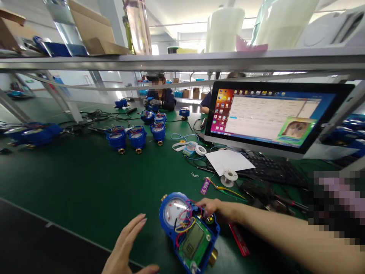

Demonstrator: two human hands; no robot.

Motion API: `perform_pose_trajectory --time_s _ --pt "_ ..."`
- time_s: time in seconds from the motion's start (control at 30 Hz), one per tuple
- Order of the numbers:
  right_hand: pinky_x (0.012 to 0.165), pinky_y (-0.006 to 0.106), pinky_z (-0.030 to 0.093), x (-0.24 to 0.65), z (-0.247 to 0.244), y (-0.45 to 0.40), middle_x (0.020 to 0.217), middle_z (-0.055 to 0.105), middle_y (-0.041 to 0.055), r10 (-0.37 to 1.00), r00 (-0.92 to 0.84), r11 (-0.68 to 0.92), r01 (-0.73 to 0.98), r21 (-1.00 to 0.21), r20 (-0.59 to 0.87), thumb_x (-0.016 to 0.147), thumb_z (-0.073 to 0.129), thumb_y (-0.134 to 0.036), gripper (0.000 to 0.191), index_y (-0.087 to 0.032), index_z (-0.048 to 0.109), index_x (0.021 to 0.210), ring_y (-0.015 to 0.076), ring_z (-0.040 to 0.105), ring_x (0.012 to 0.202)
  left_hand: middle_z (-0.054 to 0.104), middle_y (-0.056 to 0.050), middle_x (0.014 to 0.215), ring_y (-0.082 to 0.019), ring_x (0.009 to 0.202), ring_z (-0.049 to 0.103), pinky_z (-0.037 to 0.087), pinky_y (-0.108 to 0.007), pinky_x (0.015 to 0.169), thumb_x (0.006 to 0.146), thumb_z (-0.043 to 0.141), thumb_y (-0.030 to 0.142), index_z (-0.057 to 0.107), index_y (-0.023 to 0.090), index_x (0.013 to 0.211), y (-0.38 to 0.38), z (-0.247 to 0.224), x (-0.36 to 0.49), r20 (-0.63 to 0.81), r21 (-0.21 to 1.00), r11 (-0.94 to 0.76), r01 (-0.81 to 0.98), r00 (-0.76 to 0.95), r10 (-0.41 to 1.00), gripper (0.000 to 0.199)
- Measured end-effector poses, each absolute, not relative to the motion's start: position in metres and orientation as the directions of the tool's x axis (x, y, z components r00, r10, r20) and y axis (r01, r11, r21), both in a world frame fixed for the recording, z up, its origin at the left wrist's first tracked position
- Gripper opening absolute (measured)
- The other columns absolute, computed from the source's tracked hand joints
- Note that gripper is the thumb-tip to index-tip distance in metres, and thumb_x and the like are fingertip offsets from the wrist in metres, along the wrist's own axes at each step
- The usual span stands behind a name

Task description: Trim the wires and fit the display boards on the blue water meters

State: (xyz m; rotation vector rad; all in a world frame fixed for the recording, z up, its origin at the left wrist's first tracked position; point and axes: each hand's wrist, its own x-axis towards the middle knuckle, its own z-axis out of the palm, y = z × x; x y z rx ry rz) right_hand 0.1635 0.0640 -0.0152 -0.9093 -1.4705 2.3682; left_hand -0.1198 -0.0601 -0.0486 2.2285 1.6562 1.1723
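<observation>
A blue water meter (170,235) lies on the green table in front of me. Its round dial faces up, and its housing is uncovered, showing a circuit board with a grey display (193,241) and loose red, yellow and black wires. My right hand (212,208) reaches in from the right, its fingers curled on the meter's upper right edge beside a small cylindrical part; the fingertips are partly hidden. My left hand (125,243) is left of the meter, not touching it, with thumb and fingers spread. A red strip-like object (239,239) lies under my right forearm.
Several blue meters (137,137) stand further back. To the right are a monitor (268,118), keyboard (270,169), white paper (228,160), solder spool (229,177) and purple battery-like piece (205,186). A shelf (182,61) crosses overhead. A gloved person (159,99) sits opposite.
</observation>
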Motion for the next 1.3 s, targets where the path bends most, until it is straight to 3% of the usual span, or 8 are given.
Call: perform_pose_trajectory --time_s 0.1,0.23,0.47,0.63,0.77,0.93,1.17,1.3 --pt "0.061 0.024 0.045 0.151 -0.030 0.088 0.063 0.062 0.0012 0.323 -0.816 -0.448 0.314 -0.837 -0.479 0.045 0.052 -0.023 0.029 -0.012 0.066 0.068 0.0135 0.055 0.058 0.046 -0.016 0.138 -0.034 0.123 0.049 0.053 -0.045 0.091 0.063 0.068 0.064 0.035 0.027 0.138 -0.034 -0.045 -0.101 0.511 0.500 -0.518 0.694 0.246 0.823 0.089" --pt "0.065 0.028 0.050 0.147 -0.029 0.110 0.063 0.062 0.0016 0.252 -0.797 -0.366 0.446 -0.817 -0.549 0.051 0.050 -0.020 0.029 -0.012 0.066 0.074 0.0167 0.060 0.063 0.047 -0.017 0.136 -0.035 0.120 0.052 0.052 -0.046 0.092 0.061 0.069 0.067 0.039 0.027 0.135 -0.011 -0.048 -0.080 0.452 0.642 -0.561 0.523 0.333 0.828 0.089" --pt "0.078 0.028 0.049 0.185 0.009 0.134 0.098 0.066 0.0065 0.652 -0.616 -0.088 0.517 -0.851 -0.442 0.070 0.058 -0.024 0.039 -0.013 0.063 0.107 0.0171 0.061 0.088 0.047 -0.017 0.132 -0.036 0.117 0.053 0.051 -0.051 0.091 0.059 0.077 0.055 0.047 0.023 0.126 -0.013 -0.068 -0.044 0.498 0.726 -0.461 0.511 0.074 0.864 0.080" --pt "0.085 0.031 0.045 0.217 0.014 0.140 0.094 0.065 0.0062 0.894 -0.353 0.100 0.757 -0.645 -0.275 0.078 0.056 -0.016 0.029 -0.012 0.063 0.106 0.0194 0.060 0.090 0.046 -0.016 0.134 -0.036 0.121 0.049 0.047 -0.053 0.095 0.057 0.079 0.054 0.047 0.024 0.126 -0.016 -0.070 -0.033 0.464 0.786 -0.420 0.454 0.017 0.886 0.081" --pt "0.085 0.039 0.046 0.219 -0.001 0.134 0.089 0.064 0.0038 0.932 -0.250 0.139 0.915 -0.378 -0.264 0.083 0.064 -0.022 0.013 -0.014 0.064 0.093 0.0201 0.059 0.088 0.043 -0.013 0.137 -0.037 0.125 0.044 0.041 -0.055 0.101 0.056 0.078 0.056 0.050 0.027 0.124 -0.018 -0.064 -0.034 0.370 0.872 -0.347 0.344 -0.001 0.929 0.079" --pt "0.085 0.042 0.048 0.206 -0.017 0.132 0.102 0.061 0.0065 0.953 -0.141 0.104 0.983 -0.149 -0.266 0.089 0.060 -0.035 0.023 -0.014 0.061 0.098 0.0207 0.058 0.095 0.038 -0.012 0.142 -0.039 0.125 0.044 0.036 -0.055 0.106 0.048 0.082 0.057 0.047 0.027 0.127 -0.023 -0.057 -0.035 0.221 0.965 -0.214 0.152 -0.025 0.975 0.092" --pt "0.077 0.037 0.051 0.201 -0.019 0.129 0.097 0.061 0.0067 0.979 -0.136 0.122 0.988 -0.096 -0.149 0.091 0.058 -0.037 0.027 -0.012 0.060 0.100 0.0180 0.060 0.085 0.043 -0.014 0.140 -0.037 0.128 0.042 0.040 -0.046 0.106 0.040 0.077 0.068 0.048 0.022 0.127 -0.028 -0.045 -0.039 0.212 0.976 -0.205 0.071 -0.107 0.971 0.103" --pt "0.071 0.032 0.047 0.212 0.007 0.113 0.086 0.065 0.0071 0.981 -0.180 0.187 0.975 -0.121 0.065 0.091 0.054 -0.024 0.014 -0.015 0.064 0.088 0.0202 0.061 0.082 0.055 -0.012 0.129 -0.030 0.125 0.047 0.041 -0.039 0.105 0.060 0.068 0.067 0.056 0.020 0.120 -0.025 -0.022 -0.047 0.354 0.927 -0.322 0.193 -0.166 0.920 0.077"
